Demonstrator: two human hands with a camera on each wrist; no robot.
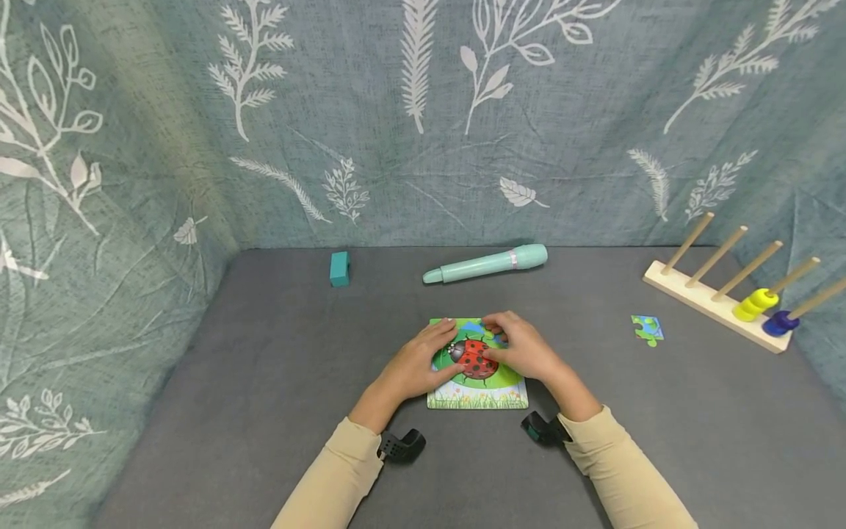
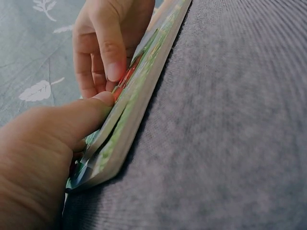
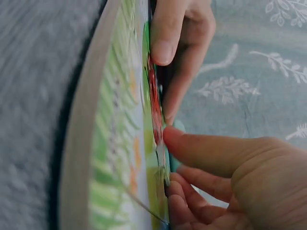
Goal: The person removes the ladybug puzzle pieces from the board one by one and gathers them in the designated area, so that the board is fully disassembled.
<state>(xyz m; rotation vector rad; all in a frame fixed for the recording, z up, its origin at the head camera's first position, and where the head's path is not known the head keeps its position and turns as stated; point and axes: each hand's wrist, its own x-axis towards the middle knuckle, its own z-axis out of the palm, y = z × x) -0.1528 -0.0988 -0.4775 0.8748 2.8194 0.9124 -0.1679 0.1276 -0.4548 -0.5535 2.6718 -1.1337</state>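
A jigsaw puzzle board (image 1: 477, 399) with a red ladybug on green lies in front of me, both hands over it. My left hand (image 1: 416, 364) rests on its left side, fingers fairly straight along the top left and the thumb touching the picture near the ladybug (image 1: 477, 360). Over the upper right part, my right hand (image 1: 525, 351) has its thumb on the ladybug and its other fingers bent, pinching a green-and-blue puzzle piece (image 1: 490, 336) that they partly hide. Both thumbs meet the picture surface in the left wrist view, close to each other.
One loose puzzle piece (image 1: 648, 330) lies to the right. Beyond it stands a wooden peg rack (image 1: 700, 300) with yellow and dark blue rings. A pale green microphone-shaped toy (image 1: 482, 265) and a teal block (image 1: 340, 269) lie near the back edge, before a patterned curtain (image 1: 370, 147).
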